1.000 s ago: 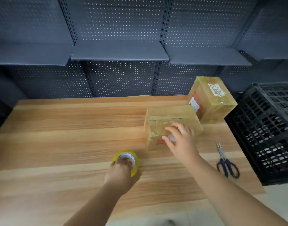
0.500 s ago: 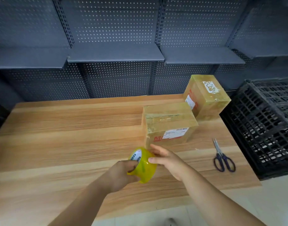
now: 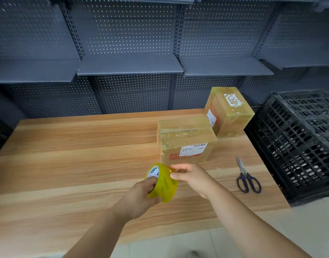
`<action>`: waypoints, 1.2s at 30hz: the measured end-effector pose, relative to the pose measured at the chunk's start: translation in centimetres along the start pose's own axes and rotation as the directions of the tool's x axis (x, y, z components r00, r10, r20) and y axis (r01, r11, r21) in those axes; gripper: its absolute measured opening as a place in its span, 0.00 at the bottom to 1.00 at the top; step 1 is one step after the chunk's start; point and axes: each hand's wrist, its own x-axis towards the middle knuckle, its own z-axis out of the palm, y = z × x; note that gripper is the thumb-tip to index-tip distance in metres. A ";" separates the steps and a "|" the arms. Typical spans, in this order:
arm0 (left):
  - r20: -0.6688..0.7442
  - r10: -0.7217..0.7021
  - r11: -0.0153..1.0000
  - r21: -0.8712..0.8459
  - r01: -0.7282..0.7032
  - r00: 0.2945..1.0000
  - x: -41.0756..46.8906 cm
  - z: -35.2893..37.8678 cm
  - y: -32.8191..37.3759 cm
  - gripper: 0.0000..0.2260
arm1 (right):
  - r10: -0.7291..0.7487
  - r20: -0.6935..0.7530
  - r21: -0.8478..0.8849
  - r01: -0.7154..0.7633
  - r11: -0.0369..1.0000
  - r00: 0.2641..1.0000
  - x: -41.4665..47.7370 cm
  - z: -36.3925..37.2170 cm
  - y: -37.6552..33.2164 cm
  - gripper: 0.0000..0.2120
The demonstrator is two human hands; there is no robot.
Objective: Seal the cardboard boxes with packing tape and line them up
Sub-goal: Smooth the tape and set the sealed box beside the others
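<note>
Tape roll (image 3: pixel 162 182) is held over the bench (image 3: pixel 67 155), just in front of the near box (image 3: pixel 186 144). My left hand (image 3: pixel 139 198) grips it with fingers hooked into the core. My right hand (image 3: pixel 191 175) pinches the outer wrap at the top edge.

Roll looks light and rigid. Film is thin and sticky and likely folds on itself, so hold the core and pull the end flat.

Boxes look like light, stiff cardboard with slick old tape, so take them by opposite sides. Far box (image 3: pixel 228 110) is at the near one's back right corner; can't tell if they touch.

Scissors (image 3: pixel 246 175) lie to the right, with the black crate (image 3: pixel 299 138) past the bench edge. I judge nothing blocks the reach.
</note>
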 end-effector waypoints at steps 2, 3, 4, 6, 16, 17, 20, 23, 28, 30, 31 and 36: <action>-0.016 0.009 1.000 0.017 -0.008 1.000 -0.3 0.1 0.4 0.11 | -0.003 -0.011 0.000 0.003 1.000 1.000 -0.3 0.0 -0.5 0.16; -0.026 0.010 1.000 0.013 -0.010 1.000 -0.4 0.1 0.5 0.12 | -0.009 -0.017 -0.001 0.009 1.000 1.000 -0.5 0.0 -0.7 0.15; -0.039 0.011 1.000 0.009 -0.010 0.999 -0.6 0.1 0.7 0.13 | -0.014 -0.028 -0.002 0.014 1.000 0.999 -0.7 -0.1 -0.9 0.15; -0.064 0.005 1.000 0.005 -0.005 0.998 -0.8 0.1 1.3 0.17 | -0.031 -0.073 -0.006 0.030 1.000 0.997 -1.0 0.0 -1.1 0.13; -0.178 -0.009 0.996 0.089 0.026 0.984 -2.6 -0.1 2.4 0.18 | -0.120 -0.068 -0.080 0.115 0.990 0.990 -2.2 1.2 -2.5 0.09; -0.184 -0.013 0.994 0.101 0.032 0.983 -2.6 -0.2 2.3 0.17 | -0.116 -0.057 -0.078 0.112 0.991 0.992 -2.2 1.3 -2.6 0.09; -0.208 -0.014 0.988 0.149 0.046 0.978 -3.0 -0.6 2.2 0.15 | -0.126 -0.037 -0.104 0.122 0.987 0.991 -2.1 1.3 -3.1 0.08; -0.212 0.030 0.977 0.211 0.015 0.977 -3.3 -1.0 2.4 0.15 | -0.170 -0.021 -0.203 0.163 0.965 0.985 -2.0 1.3 -4.0 0.07; -0.247 0.109 0.941 0.338 -0.020 0.963 -3.8 -2.6 3.0 0.15 | -0.336 0.086 -0.505 0.332 0.797 0.938 -1.8 1.4 -5.9 0.09; -0.250 0.143 0.927 0.372 -0.041 0.958 -4.1 -3.1 3.2 0.14 | -0.392 0.128 -0.628 0.381 0.679 0.911 -1.8 1.7 -6.5 0.09; -0.251 0.153 0.924 0.381 -0.048 0.956 -4.2 -3.4 3.2 0.14 | -0.418 0.136 -0.663 0.396 0.635 0.898 -1.9 1.9 -6.8 0.08; -0.275 0.185 0.910 0.410 -0.059 0.943 -4.5 -4.7 3.6 0.14 | -0.487 0.115 -0.649 0.436 0.623 0.866 -2.5 2.6 -8.2 0.08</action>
